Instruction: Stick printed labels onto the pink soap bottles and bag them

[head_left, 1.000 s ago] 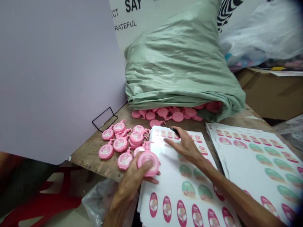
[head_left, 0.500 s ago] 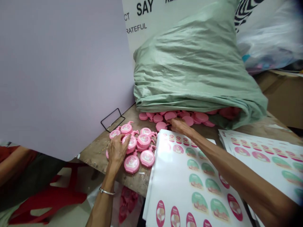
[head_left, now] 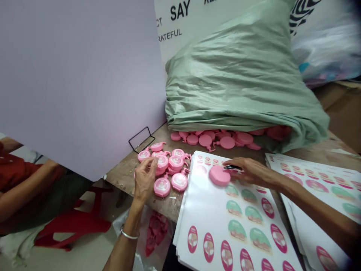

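Several pink bottle-shaped pieces with round sticker faces and a small pump-like spout (head_left: 179,181) lie grouped on the table. At the left edge of this group is my left hand (head_left: 145,177), fingers loosely curled and apart, with no piece seen in its grasp. My right hand (head_left: 242,169) holds a plain pink round piece (head_left: 219,175) above the sticker sheets (head_left: 208,214). In the same hand is a slim dark metal tool, which looks like tweezers (head_left: 233,167). The sheets carry green, pink and oval stickers; some spots near the top left are bare.
A green sack (head_left: 239,82) lies behind, plain pink pieces (head_left: 227,142) spilling from its mouth. A second sheet stack (head_left: 324,195) is at right. A tall pale panel (head_left: 84,82) and a black wire stand (head_left: 141,139) border the left. Another person's arm (head_left: 31,180) shows beyond a red stool (head_left: 73,229).
My right hand has come back from the sack's mouth to above the sheets, bringing a plain pink piece. My left hand has eased off the stickered pieces. The view has shifted slightly.
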Motion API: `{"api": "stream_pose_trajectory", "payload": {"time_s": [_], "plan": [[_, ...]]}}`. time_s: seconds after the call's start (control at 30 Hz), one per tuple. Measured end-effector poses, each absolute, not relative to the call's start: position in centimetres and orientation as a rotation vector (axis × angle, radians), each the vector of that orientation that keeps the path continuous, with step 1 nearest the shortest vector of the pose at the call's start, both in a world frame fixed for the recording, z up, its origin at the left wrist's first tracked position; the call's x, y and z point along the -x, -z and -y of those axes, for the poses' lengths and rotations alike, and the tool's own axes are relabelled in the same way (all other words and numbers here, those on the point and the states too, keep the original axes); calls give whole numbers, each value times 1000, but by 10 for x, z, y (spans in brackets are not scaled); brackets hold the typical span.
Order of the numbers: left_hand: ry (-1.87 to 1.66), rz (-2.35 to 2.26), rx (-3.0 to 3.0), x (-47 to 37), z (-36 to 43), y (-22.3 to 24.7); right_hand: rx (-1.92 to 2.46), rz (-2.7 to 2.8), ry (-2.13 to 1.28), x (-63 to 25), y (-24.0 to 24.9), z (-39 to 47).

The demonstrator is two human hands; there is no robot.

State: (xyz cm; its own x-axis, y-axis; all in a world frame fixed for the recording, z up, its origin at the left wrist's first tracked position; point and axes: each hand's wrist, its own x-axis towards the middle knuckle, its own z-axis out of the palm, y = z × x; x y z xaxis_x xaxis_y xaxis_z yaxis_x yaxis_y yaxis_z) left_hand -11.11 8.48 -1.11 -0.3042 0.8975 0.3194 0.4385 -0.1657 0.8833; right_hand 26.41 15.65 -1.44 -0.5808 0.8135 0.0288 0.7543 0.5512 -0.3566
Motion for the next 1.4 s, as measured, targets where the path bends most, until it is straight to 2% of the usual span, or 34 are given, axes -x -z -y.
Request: {"api": "stream_pose_trajectory", "payload": {"time_s": [0.23, 0.4, 0.43, 0.57, 0.73, 0.9, 1.17, 1.4], "plan": [[-1526, -1980, -1408, 221, -92, 50, 1336, 2496, -399, -283, 49, -140], [-1468, -1919, -1489, 241, -119, 75, 1439, 2268, 59, -251, 29, -117], [-1450, -1895, -1508, 240, -128, 79, 1418, 2230, 44, -232, 21, -110], [-1361, -1803, -1561, 233, -164, 84, 1250, 2334, -568, -136, 12, -93], [-1215, -1593, -1685, 218, -174, 79, 1410, 2464, -611, -58, 45, -111], [-1257, -1542, -1632, 208, -141, 76, 1281, 2514, -565, -36, 67, -108], [-1436, -1555, -1497, 216, -61, 66, 1125, 2587, -421, -20, 68, -46], [-1685, -1695, -1213, 212, 19, 92, 911, 2684, -295, -9, 76, 4]]}}
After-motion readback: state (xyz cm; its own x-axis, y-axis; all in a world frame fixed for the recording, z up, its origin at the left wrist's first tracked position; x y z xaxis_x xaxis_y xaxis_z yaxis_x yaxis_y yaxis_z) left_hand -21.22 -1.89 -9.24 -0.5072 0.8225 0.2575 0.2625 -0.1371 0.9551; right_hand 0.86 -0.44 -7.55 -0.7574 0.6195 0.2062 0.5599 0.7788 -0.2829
